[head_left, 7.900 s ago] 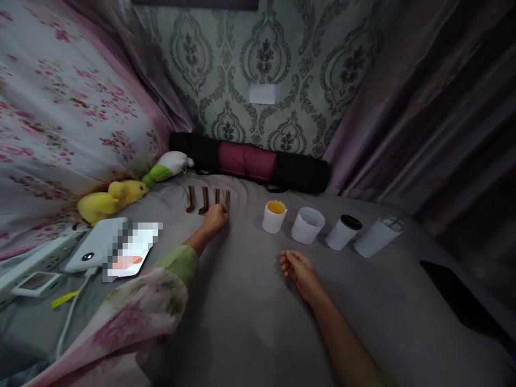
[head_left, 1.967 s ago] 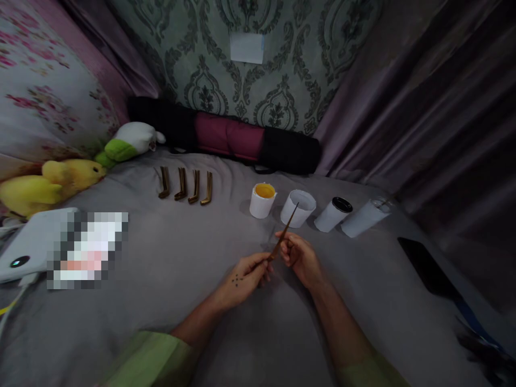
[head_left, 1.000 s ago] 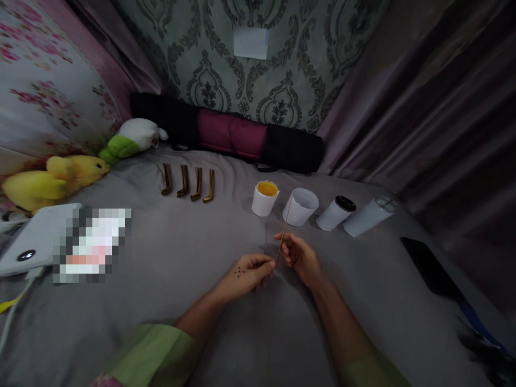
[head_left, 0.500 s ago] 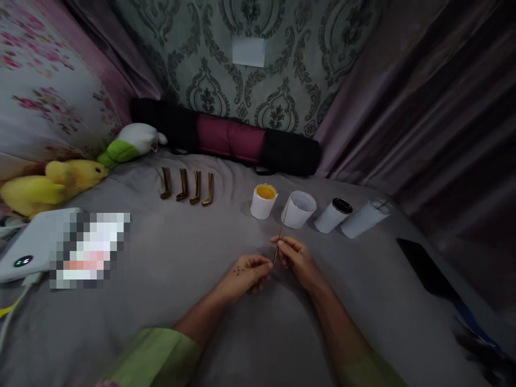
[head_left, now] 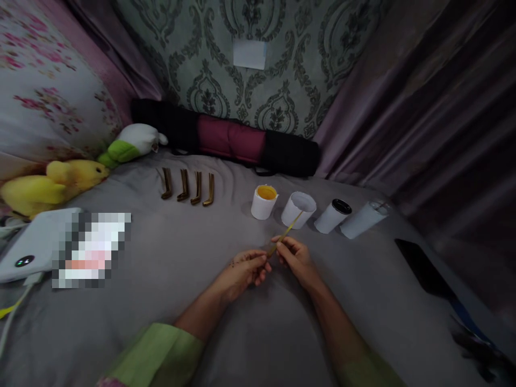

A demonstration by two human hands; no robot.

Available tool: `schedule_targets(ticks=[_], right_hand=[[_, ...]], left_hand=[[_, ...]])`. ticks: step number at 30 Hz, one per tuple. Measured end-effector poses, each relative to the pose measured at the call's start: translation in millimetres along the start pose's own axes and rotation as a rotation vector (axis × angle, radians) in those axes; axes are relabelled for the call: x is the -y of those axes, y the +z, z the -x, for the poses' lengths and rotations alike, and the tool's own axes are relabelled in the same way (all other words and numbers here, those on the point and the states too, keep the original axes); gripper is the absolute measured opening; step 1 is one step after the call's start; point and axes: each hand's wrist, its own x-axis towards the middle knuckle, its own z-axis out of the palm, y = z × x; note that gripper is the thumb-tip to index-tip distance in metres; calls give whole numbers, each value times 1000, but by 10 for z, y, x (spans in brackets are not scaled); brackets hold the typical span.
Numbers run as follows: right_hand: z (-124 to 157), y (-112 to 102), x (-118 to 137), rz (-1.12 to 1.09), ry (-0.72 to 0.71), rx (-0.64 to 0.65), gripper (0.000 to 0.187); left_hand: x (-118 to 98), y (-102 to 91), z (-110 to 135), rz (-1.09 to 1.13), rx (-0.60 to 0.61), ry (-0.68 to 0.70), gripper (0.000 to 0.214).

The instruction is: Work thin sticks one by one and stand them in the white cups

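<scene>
A thin golden strip (head_left: 291,227) slants up and to the right between my hands, its far end in front of the white cup. My left hand (head_left: 243,273) pinches its lower end between thumb and fingers. Closed on the same strip a little higher up is my right hand (head_left: 297,260). Just beyond my fingers stand an open white cup (head_left: 297,215) and a white cup with a yellow inside (head_left: 263,208). Farther left, several bent gold-brown bundles (head_left: 196,189) lie in a row; their exact kind is unclear.
Right of the cups stand a white-wrapped can with a dark top (head_left: 329,219) and a taller pale cylinder (head_left: 363,221). A dark flat object (head_left: 423,269) lies far right. Plush toys (head_left: 76,183) and a white power bank (head_left: 38,244) are left. A black-and-maroon bag (head_left: 229,138) lies along the wall.
The strip has tilted from nearly upright to leaning farther right, its far end now lower. My left hand has turned and shifted slightly left; my right hand stays nearly in place.
</scene>
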Motion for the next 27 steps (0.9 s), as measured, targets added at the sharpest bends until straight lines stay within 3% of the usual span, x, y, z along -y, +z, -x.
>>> schedule_targets(ticks=[13, 27], right_hand=[[-4, 2, -33, -64, 34, -80, 28], [-65, -105, -87, -292, 74, -140, 37]], left_hand=[[-74, -37, 30, 191, -41, -82, 19], [-112, -9, 52, 215, -97, -93, 19]])
